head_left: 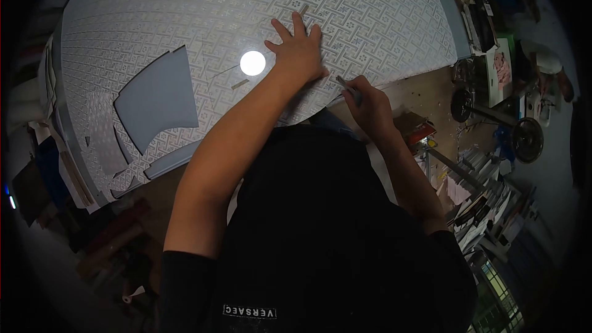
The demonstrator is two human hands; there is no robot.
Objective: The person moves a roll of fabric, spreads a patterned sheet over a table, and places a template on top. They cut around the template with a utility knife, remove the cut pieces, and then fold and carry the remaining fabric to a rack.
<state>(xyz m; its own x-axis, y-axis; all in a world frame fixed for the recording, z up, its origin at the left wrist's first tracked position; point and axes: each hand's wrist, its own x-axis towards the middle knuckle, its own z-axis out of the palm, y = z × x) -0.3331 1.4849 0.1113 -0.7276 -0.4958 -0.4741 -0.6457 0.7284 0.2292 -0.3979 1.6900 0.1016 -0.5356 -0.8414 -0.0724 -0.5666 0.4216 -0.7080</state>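
Observation:
My left hand [299, 55] lies flat with fingers spread on a large silver-grey sheet [382, 24] printed with a woven lattice pattern. To its right, at the sheet's near edge, my right hand [372, 110] is closed around a slim grey metal tool [346, 85]. The tool's tip points toward the sheet, close to my left thumb; its exact kind is hard to make out. A bright white disc of light [253, 63] shows beside my left wrist. Near the disc lies a short grey strip [240, 84], and another strip [304, 10] lies by my left fingertips.
A bare grey-blue area [159, 98] with cut-looking edges shows at the left of the sheet, near a loose patterned piece [108, 142]. On the right stand a metal stand with round plates [527, 140] and heaps of papers or scraps [481, 191]. Another person [549, 65] is far right.

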